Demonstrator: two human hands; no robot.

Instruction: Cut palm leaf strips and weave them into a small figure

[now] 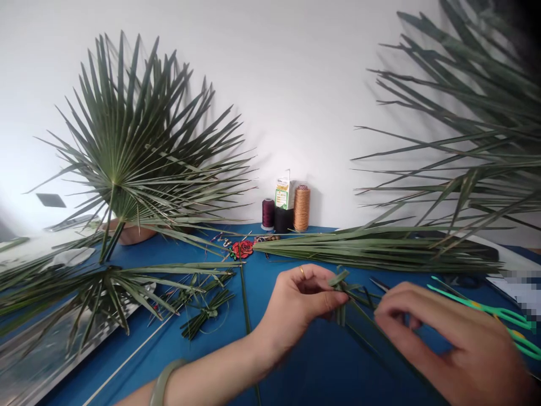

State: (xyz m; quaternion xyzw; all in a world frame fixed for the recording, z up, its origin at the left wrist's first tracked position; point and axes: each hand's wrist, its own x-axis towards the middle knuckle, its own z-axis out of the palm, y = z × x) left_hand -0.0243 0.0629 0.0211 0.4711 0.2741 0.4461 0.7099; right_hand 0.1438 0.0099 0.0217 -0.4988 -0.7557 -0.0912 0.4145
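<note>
My left hand (304,299), with a ring and a bracelet, pinches a small woven piece of green leaf strips (339,290) between thumb and fingers above the blue table. Loose strips run from the piece down and to the right. My right hand (443,338) is close on the right, somewhat blurred, its thumb and index finger pressed together around the end of a strip (367,299). A pointed dark tool tip (379,284) shows just behind the right hand.
Fan palm leaves (122,135) stand at the left, more (473,129) at the right. Thread spools (301,208), a red rose patch (242,249) and a leaf bundle (380,248) lie behind. Green-handled scissors (486,307) are right; tied leaf pieces (207,313) lie left on the blue table (287,383).
</note>
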